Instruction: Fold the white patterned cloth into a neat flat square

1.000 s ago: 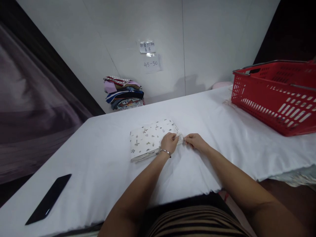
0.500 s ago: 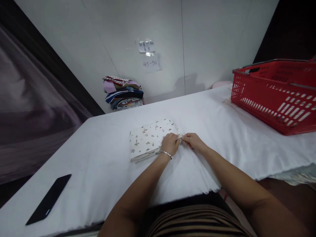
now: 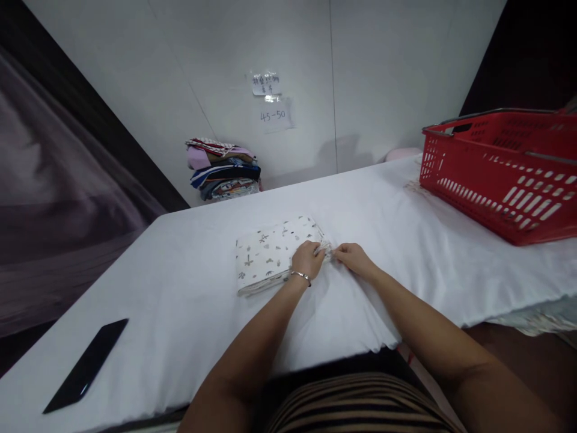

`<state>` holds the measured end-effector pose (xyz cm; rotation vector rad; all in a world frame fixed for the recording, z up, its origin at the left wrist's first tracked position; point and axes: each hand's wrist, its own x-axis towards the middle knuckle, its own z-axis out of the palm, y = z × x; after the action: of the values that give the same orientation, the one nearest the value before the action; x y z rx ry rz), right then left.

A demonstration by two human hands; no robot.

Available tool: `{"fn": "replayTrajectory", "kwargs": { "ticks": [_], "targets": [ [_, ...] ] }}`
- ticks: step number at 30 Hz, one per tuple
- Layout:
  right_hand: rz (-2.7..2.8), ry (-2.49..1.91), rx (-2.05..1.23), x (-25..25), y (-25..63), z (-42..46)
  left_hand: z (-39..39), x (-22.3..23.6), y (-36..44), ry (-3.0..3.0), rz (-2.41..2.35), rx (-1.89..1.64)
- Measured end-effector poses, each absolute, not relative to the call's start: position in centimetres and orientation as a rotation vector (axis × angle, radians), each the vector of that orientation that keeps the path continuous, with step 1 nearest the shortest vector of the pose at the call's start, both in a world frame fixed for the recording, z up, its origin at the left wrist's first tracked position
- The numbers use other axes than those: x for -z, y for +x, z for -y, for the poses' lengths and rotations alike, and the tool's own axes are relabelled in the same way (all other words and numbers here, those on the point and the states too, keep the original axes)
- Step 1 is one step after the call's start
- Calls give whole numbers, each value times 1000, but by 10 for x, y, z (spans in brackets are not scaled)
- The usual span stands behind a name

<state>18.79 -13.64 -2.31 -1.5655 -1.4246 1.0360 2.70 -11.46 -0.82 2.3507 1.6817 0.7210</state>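
Observation:
A folded white cloth with small dark prints (image 3: 265, 252) lies on the white-covered table (image 3: 189, 300). My left hand (image 3: 307, 260), with a thin bracelet at the wrist, rests closed on the cloth's near right corner. Just to its right, my right hand (image 3: 354, 257) pinches the same corner edge with its fingers together. The two hands almost touch at that corner.
A red plastic basket (image 3: 500, 174) stands at the table's right end. A stack of folded clothes (image 3: 224, 169) sits at the back by the wall, under two paper notes (image 3: 270, 99). A black phone (image 3: 85, 365) lies near the front left edge.
My right hand has crept a little leftward toward the left hand at the cloth's corner. The cloth stays in place.

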Motion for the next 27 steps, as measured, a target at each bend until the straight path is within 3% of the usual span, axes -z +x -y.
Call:
{"fn": "replayTrajectory", "kwargs": {
  "ticks": [7, 13, 21, 27],
  "targets": [
    [1564, -1607, -787, 30, 182, 134, 116, 12, 27, 2397, -1662, -776],
    [1657, -1649, -798, 30, 178, 133, 115, 13, 25, 2460, -1628, -778],
    [1186, -1313, -1292, 27, 172, 135, 124, 11, 26, 2692, -1564, -699],
    [1102, -1218, -1374, 24, 173, 136, 131, 11, 25, 2720, -1547, -658]
  ]
}}
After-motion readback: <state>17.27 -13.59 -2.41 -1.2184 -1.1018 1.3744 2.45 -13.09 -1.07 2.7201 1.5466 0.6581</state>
